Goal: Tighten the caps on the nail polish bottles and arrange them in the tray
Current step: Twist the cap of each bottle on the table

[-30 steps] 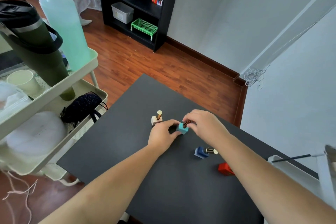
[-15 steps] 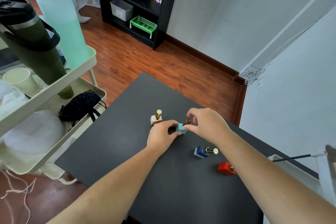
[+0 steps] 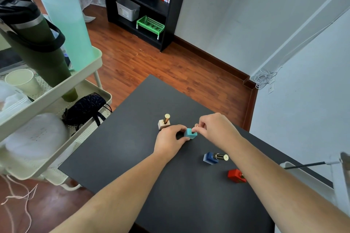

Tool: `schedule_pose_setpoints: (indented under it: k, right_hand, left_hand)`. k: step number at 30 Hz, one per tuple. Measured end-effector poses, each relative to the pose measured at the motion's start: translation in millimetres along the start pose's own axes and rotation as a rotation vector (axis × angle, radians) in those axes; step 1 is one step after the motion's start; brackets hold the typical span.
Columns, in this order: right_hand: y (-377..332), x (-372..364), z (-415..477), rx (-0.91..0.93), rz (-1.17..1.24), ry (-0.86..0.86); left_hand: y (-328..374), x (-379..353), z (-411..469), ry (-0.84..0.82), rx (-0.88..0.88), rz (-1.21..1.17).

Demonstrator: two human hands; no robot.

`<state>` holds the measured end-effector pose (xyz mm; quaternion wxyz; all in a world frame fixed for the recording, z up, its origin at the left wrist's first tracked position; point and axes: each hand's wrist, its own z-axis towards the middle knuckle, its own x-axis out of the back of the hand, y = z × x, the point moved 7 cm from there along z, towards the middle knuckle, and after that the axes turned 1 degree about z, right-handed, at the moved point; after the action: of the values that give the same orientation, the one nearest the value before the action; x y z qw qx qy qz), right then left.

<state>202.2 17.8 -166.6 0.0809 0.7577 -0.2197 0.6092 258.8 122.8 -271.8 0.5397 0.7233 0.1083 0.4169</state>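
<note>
Teal nail polish bottle [image 3: 190, 133] stands upright on the dark tabletop [image 3: 121, 157], near its middle. The left hand [image 3: 169, 141] grips the bottle's square body, thumb and forefinger closed against its left side. The right hand [image 3: 217, 128] is above and to the right, its fingers [image 3: 201, 126] pinched shut on the gold cap [image 3: 196, 125] at the top of the same bottle.

A cream bottle [image 3: 163, 124] with a gold cap stands upright just to the left and slightly farther away, apart from the left hand. A dark blue bottle [image 3: 210, 157] lies on its side nearer the viewer and to the right, its gold cap pointing right. A red bottle [image 3: 235, 175] lies nearer still, partly hidden by the right forearm.

A pale green cart [image 3: 56, 89] at far left carries a dark green tumbler [image 3: 36, 43] and a translucent mint bottle [image 3: 66, 22]. A black shelf unit [image 3: 170, 15] at the far wall holds a green basket [image 3: 150, 24] and a row of small bottles.

No brand names, labels or writing can be read on any item.
</note>
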Motion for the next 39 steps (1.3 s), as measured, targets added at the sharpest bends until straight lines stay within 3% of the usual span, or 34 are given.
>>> schedule_pose_setpoints:
  k: [5,11,15,20,24,39]
  right_hand:
    - [-2,-1,-5,0.062,0.125,-0.027]
    - [4,2,-5,-0.004,0.05,0.051]
    - [-6,2,-4,0.101,0.109,-0.011]
    - [-1,5,-6,0.047,0.056,0.043]
    - [-8,2,-5,0.128,0.101,-0.018]
    - [-8,0,-3,0.014,0.152,-0.018]
  left_hand:
    - [1,1,-1,0.001,-0.005,0.001]
    - [2,0,0,-0.003,-0.003,0.0]
    - [1,1,0,-0.001,-0.003,-0.003]
    - [0,0,0,-0.005,0.001,-0.011]
    - [0,0,0,0.001,-0.005,-0.005]
    - [-2,-2,1,0.0,0.005,0.017]
